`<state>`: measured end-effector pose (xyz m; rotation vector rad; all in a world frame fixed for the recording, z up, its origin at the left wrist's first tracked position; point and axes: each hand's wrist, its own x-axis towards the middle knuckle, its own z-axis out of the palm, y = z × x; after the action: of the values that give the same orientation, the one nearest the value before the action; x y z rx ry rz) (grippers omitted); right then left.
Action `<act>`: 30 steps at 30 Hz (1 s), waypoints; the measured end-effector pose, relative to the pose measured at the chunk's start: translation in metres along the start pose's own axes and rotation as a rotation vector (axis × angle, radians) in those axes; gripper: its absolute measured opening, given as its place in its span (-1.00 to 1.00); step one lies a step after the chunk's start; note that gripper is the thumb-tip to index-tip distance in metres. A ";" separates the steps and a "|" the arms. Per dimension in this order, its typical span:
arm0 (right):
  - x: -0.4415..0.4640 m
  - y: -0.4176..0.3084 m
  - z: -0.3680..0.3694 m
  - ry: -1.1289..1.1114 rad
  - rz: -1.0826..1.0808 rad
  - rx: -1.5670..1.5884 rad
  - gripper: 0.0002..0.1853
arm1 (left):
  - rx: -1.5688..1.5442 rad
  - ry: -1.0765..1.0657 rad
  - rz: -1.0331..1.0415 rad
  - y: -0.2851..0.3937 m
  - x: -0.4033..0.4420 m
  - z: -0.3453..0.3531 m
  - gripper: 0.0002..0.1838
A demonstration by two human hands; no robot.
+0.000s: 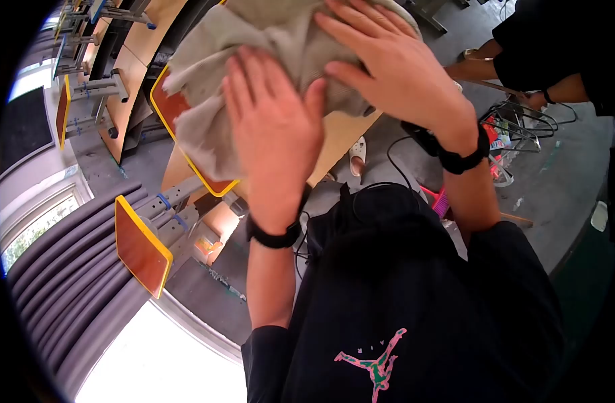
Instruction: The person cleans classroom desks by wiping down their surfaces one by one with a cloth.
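Note:
A crumpled beige-grey cloth (210, 124) is spread over a brown desk top with a yellow edge (171, 104). My left hand (270, 117) lies flat on the cloth, fingers stretched forward. To its right, my right hand (395, 64) rests on the same cloth with its fingers apart and the thumb pointing toward the left hand. Each wrist wears a black band. Much of the desk top is hidden under the cloth.
Stools with brown, yellow-edged seats (141, 248) stand at left near a bundled curtain (72, 282) and windows. More desks stand upper left. Another person's hand (537, 101) is at upper right near a wire rack (515, 127). A pink plastic item (442, 201) lies on the floor.

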<state>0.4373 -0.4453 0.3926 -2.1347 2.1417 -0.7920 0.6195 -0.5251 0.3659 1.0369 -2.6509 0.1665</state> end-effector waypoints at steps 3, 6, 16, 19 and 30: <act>-0.004 0.007 -0.011 -0.025 0.050 0.017 -0.36 | -0.061 0.075 0.055 0.021 0.019 0.011 -0.22; -0.008 0.002 -0.011 -0.058 0.081 -0.083 -0.43 | -0.110 0.127 0.086 0.023 0.020 0.012 -0.26; -0.036 -0.023 0.000 -0.023 0.130 -0.165 -0.46 | -0.331 0.171 0.170 0.018 -0.003 0.006 -0.35; -0.039 -0.030 0.002 -0.019 0.152 -0.199 -0.45 | -0.370 0.164 0.195 0.015 -0.004 0.006 -0.36; -0.040 -0.092 0.026 -0.124 0.149 -0.363 -0.44 | -0.397 0.135 0.169 -0.014 -0.050 -0.006 -0.29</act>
<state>0.5354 -0.4106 0.3892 -2.0670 2.4948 -0.2658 0.6653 -0.5024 0.3564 0.6508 -2.5036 -0.2387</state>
